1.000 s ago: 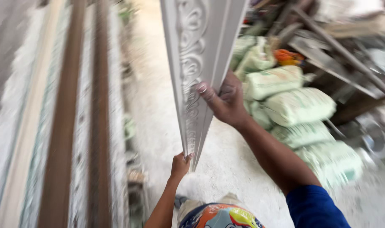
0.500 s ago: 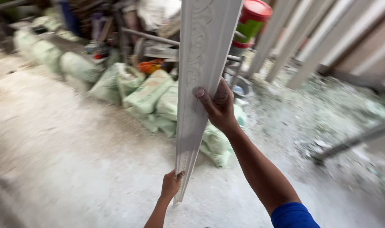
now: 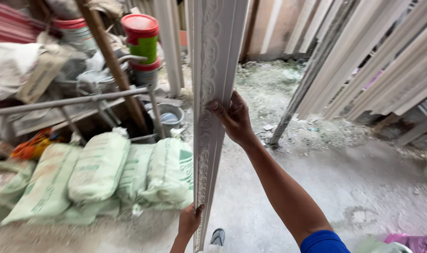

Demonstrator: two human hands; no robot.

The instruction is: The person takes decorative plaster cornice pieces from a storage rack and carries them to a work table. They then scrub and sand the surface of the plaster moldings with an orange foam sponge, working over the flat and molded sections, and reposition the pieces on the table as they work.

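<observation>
I carry a long white moulding strip [image 3: 213, 56] with a raised leaf pattern, held nearly upright in front of me. My right hand [image 3: 234, 118] grips its right edge at mid height, thumb across the patterned face. My left hand [image 3: 190, 221] holds the strip near its lower end, close to the floor. The top of the strip runs out of view above.
Pale green sacks [image 3: 101, 168] lie stacked on the left. Behind them stand a red-lidded green bucket [image 3: 141, 36], a grey pail [image 3: 169, 117], metal poles [image 3: 68, 100] and clutter. More white moulding strips [image 3: 386, 70] lean on the right. Dusty concrete floor [image 3: 363, 187] lies ahead.
My view has swung right: the sacks moved to the left of the strip and the leaning mouldings came into sight. Both hands keep the same hold on the strip.
</observation>
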